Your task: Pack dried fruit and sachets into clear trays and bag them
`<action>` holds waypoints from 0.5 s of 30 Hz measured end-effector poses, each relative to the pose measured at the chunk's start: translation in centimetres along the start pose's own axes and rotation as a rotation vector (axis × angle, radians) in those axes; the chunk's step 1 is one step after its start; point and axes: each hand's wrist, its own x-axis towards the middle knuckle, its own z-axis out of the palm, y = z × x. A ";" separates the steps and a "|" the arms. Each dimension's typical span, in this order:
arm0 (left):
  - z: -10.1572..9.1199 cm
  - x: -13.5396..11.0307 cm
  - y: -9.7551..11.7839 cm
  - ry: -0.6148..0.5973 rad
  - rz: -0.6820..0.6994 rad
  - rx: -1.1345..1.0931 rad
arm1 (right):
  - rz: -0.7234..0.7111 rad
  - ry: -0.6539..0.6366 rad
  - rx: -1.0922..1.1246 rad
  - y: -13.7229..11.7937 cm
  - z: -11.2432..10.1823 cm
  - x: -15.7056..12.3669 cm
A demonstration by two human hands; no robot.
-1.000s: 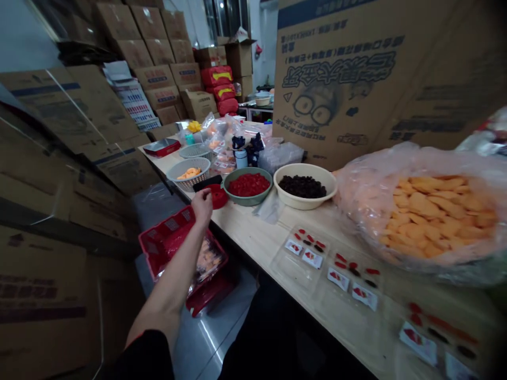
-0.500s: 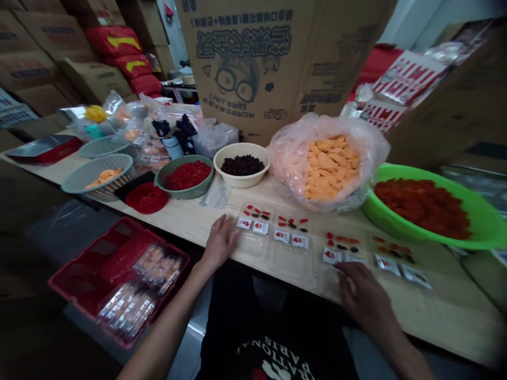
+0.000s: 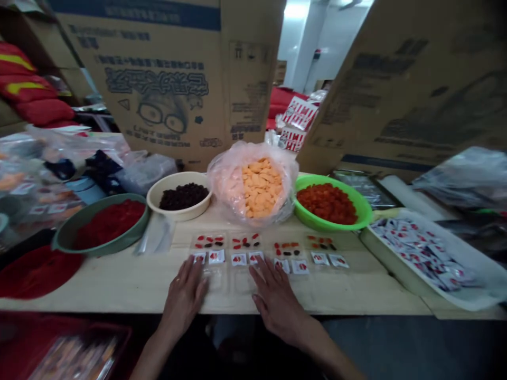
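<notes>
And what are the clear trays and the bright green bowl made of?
The trays look like thin plastic, slightly glossy: the tabletop shows through. The bright green bowl seems plastic too, with a smooth finish: one even colour, though that's not proof.

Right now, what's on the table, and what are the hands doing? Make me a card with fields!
Clear trays: four in a row, two small packets on each
Left hand: open, at the leftmost tray
Right hand: open, at the second and third trays
Cream bowl: dark pieces
Bright green bowl: orange-red pieces
Plastic bag: orange pieces
White tub: packet heap
</notes>
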 end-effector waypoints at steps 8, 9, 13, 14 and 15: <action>-0.3 -0.4 0.6 0.089 -0.144 -0.157 | 0.000 0.414 -0.013 7.2 -10.2 7.3; -0.3 -0.4 0.7 0.081 -0.153 -0.160 | 0.006 0.363 -0.070 7.6 -11.3 9.8; -0.4 -0.6 0.9 0.076 -0.189 -0.186 | 0.169 0.076 -0.379 7.8 -12.9 19.4; -0.5 -0.7 0.9 0.085 -0.199 -0.196 | 0.198 0.053 -0.419 7.7 -12.7 21.2; -0.5 -0.8 0.9 0.096 -0.208 -0.205 | 0.219 0.052 -0.440 7.6 -12.3 22.6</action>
